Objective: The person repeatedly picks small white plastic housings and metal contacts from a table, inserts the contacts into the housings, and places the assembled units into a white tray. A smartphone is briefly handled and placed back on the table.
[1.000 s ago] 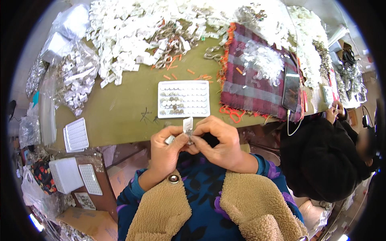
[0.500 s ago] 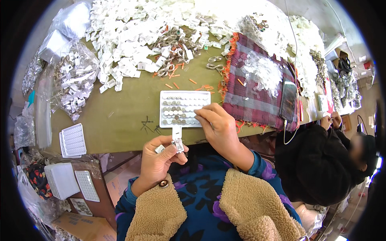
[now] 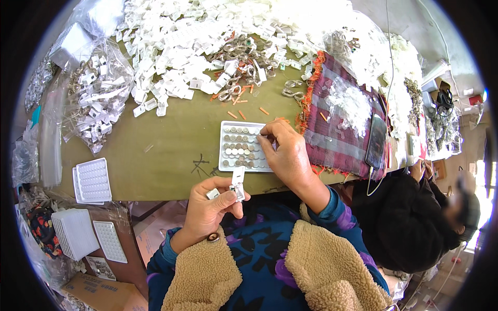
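Note:
My left hand [image 3: 207, 210] is closed around a small white plastic case [image 3: 237, 179], its lid flipped up, just in front of the tray. A second white plastic piece [image 3: 212, 194] is tucked in the same hand. A shallow white tray [image 3: 221, 150] lies near the table edge, with rows of round, coin-like metal discs [image 3: 238, 138], some silvery and some darker. Over the tray's right side, my right hand [image 3: 291, 155] has thumb and forefinger drawn together in a pinch; whatever is between the tips is too small to make out.
Heaped white plastic cases [image 3: 176, 62] cover the table's far side, with metal loops and orange strips [image 3: 243, 88] before them. Right of the tray lie a plaid cloth [image 3: 332, 140] and a phone [image 3: 376, 140]. Bagged parts [image 3: 98, 98] and stacked trays [image 3: 93, 181] are left. A person [image 3: 415, 217] sits right.
My right hand has shifted toward the tray's farther rows. The whole view has swung slightly, so the table's things appear further right. My left hand still holds the open case.

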{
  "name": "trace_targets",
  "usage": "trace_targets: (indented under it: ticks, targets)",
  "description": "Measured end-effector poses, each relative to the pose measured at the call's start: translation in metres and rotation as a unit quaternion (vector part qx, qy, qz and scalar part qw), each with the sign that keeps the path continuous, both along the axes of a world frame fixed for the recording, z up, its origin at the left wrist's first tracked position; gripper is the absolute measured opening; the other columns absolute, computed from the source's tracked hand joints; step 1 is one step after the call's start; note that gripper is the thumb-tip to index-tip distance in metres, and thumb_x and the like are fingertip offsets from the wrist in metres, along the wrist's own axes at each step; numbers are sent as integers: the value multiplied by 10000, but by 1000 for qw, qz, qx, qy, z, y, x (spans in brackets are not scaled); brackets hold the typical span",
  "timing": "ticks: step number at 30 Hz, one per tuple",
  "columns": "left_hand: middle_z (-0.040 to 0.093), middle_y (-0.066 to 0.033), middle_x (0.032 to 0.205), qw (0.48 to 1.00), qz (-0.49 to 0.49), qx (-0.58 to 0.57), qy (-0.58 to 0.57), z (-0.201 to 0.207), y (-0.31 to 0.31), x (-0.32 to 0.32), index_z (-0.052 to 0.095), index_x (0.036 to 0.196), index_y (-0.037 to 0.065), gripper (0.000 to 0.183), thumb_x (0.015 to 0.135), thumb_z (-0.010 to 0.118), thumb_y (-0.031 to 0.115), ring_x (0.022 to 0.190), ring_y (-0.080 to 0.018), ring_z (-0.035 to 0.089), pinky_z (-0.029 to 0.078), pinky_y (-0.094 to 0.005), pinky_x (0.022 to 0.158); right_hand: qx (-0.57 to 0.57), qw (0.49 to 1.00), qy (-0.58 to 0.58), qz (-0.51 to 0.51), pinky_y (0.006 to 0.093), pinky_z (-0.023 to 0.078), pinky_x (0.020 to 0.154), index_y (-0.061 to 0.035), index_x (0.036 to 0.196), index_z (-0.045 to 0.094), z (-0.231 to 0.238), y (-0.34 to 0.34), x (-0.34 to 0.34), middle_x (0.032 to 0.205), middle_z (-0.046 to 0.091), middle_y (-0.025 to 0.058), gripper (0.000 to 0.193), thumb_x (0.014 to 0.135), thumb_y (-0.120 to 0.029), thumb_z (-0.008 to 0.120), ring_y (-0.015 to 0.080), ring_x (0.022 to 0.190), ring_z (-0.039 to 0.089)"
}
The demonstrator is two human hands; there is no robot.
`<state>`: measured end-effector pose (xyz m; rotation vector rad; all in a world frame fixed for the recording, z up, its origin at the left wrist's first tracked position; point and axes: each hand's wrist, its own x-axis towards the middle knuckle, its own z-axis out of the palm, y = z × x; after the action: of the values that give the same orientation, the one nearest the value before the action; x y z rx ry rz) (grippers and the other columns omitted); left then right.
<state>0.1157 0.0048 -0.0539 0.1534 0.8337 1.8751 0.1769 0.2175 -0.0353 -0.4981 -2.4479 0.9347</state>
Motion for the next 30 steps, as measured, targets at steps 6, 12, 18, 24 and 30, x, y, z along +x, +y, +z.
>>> trace_targets:
  ticks: [6, 12, 18, 24, 30]
  targets:
    - [689, -257, 964, 1000, 13, 8, -14, 1, 1, -1, 623, 1149, -9, 236, 927, 666, 62, 664, -206, 655, 557, -318, 590, 86, 994, 20, 69, 413, 533, 680, 2, 1001, 634, -4, 3, -9, 948, 621, 165, 203, 805, 51, 614, 359, 796, 645]
    - [683, -242, 986, 999, 39, 10, -31, 6, 5, 3, 616, 1150, -15, 224, 945, 645, 70, 696, -198, 651, 550, -314, 635, 125, 988, -17, 85, 422, 538, 715, -2, 976, 618, -9, 5, -11, 947, 593, 161, 214, 771, 40, 577, 364, 871, 631]
    - [679, -178, 1000, 995, 69, 31, -59, 6, 5, 12, 609, 1175, -15, 222, 970, 609, 70, 777, -183, 674, 601, -327, 712, -12, 995, 37, 95, 387, 508, 697, 11, 933, 598, 12, -13, 5, 885, 595, 165, 93, 852, 40, 633, 350, 783, 616]
    - [684, -140, 984, 996, 76, 20, -44, 7, 2, 26, 602, 1189, -6, 215, 994, 563, 75, 789, -189, 683, 619, -334, 702, -54, 984, 89, 148, 372, 536, 693, 6, 983, 627, 33, -54, 47, 967, 586, 144, 164, 828, 34, 676, 319, 810, 637]
    - [687, -107, 965, 997, 65, 20, -32, 12, 0, 36, 611, 1190, -18, 230, 980, 592, 74, 796, -167, 685, 620, -323, 724, -15, 981, 114, 156, 370, 538, 655, 19, 1001, 630, 34, -67, 58, 978, 561, 141, 177, 833, 45, 674, 297, 787, 640]
